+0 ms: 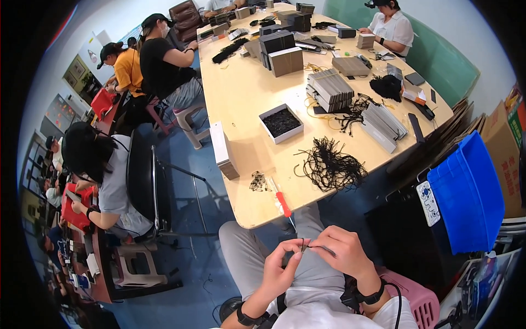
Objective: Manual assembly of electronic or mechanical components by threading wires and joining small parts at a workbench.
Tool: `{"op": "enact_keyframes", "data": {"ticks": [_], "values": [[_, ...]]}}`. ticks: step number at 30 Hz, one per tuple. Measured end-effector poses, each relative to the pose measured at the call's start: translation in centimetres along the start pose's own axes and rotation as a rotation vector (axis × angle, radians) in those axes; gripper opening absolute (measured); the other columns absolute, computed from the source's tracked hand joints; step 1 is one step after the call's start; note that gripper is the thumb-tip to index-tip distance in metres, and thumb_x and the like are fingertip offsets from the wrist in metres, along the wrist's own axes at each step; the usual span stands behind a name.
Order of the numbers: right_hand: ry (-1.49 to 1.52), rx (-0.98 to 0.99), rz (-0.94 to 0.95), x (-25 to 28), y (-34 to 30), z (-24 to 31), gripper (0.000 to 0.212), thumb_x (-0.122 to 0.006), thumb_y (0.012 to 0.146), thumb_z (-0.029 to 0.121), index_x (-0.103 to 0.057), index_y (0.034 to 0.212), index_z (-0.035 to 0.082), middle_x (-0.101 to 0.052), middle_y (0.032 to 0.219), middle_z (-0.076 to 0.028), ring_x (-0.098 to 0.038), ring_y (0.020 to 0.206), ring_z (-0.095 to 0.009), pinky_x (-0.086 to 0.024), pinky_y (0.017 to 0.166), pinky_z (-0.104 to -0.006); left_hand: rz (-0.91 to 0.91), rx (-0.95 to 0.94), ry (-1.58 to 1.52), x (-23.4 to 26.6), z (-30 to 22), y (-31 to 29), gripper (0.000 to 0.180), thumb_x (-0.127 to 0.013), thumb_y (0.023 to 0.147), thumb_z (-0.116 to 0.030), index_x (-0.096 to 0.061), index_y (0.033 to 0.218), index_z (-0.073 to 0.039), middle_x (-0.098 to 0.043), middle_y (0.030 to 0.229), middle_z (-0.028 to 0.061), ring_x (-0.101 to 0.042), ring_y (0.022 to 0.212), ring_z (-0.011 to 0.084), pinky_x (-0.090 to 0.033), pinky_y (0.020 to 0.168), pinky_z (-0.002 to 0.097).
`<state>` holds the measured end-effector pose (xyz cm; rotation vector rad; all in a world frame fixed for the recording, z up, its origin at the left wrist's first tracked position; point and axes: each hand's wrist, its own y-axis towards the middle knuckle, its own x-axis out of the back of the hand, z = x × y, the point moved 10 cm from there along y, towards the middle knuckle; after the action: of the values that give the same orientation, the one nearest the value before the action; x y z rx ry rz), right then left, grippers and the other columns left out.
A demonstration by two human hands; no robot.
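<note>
Over my lap, just off the table's near edge, my two hands come together at the fingertips. My left hand [281,268] pinches one part of a thin black cord [304,247], thumb against forefinger. My right hand [344,251] is closed on the same cord, with a dark end showing under its fingers. Any small piece at the join is too small to make out. Nearest to my hands is a red-handled tool [283,204] with a thin metal shaft, jutting over the table edge. Beyond it lie small metal pins [258,181] and a tangled heap of black cords [331,167].
On the table [246,211] are a white box [283,137] of small black pieces, a white carton [222,151], and grey card stacks [330,90], [383,125]. A blue bin [466,194] stands right. People sit working at left and across the table.
</note>
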<state>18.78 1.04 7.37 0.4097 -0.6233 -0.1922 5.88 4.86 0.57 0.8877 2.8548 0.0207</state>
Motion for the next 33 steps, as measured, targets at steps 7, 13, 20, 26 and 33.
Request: {"op": "enact_keyframes", "data": {"ticks": [7,13,20,26,33], "values": [[-0.021,-0.007,-0.048,-0.8,-0.1,-0.4,0.011,-0.074,0.071,0.006,-0.067,0.079,0.007,-0.058,0.072,-0.003,-0.059,0.063,-0.02,-0.047,0.052,-0.0303,-0.105,-0.091,0.209,0.9,-0.5,0.1,0.006,-0.057,0.089,-0.002,-0.055,0.094,0.0,-0.064,0.11,0.015,-0.062,0.099,0.0229,-0.046,0.086,0.0302],[-0.073,0.088,-0.129,-1.1,-0.6,-0.7,0.018,-0.076,0.065,0.006,-0.063,0.076,0.007,-0.058,0.072,-0.002,-0.06,0.063,-0.019,-0.047,0.051,-0.0296,-0.028,-0.099,0.351,-0.4,-1.5,0.3,0.007,-0.063,0.084,0.003,-0.062,0.091,0.002,-0.066,0.1,0.0133,-0.063,0.091,0.0171,-0.048,0.08,0.0273],[-0.068,0.009,-0.007,-1.5,-1.1,-1.8,0.03,-0.079,0.061,0.004,-0.061,0.084,0.007,-0.061,0.071,-0.003,-0.061,0.063,-0.02,-0.047,0.051,-0.0294,-0.122,0.356,-0.239,1.2,2.2,0.0,0.018,-0.069,0.078,0.006,-0.067,0.096,0.002,-0.068,0.081,0.0069,-0.065,0.074,0.0117,-0.051,0.069,0.0213],[0.234,-0.201,0.145,-5.1,-2.7,-5.6,0.036,-0.079,0.071,0.018,-0.063,0.101,0.006,-0.064,0.092,-0.006,-0.062,0.083,-0.022,-0.051,0.067,-0.0317,-0.107,0.236,-0.123,1.8,0.6,0.1,0.027,-0.072,0.077,0.005,-0.063,0.102,0.003,-0.068,0.08,0.008,-0.067,0.077,0.0131,-0.053,0.069,0.0218],[0.317,-0.106,0.23,-9.1,-4.4,-4.5,0.045,-0.071,0.079,0.015,-0.055,0.12,0.006,-0.061,0.111,-0.01,-0.058,0.102,-0.027,-0.044,0.091,-0.0388,-0.106,0.104,-0.135,1.3,-0.8,-0.1,0.024,-0.07,0.078,0.007,-0.059,0.098,0.003,-0.068,0.087,0.013,-0.068,0.082,0.0177,-0.055,0.075,0.027]]}}
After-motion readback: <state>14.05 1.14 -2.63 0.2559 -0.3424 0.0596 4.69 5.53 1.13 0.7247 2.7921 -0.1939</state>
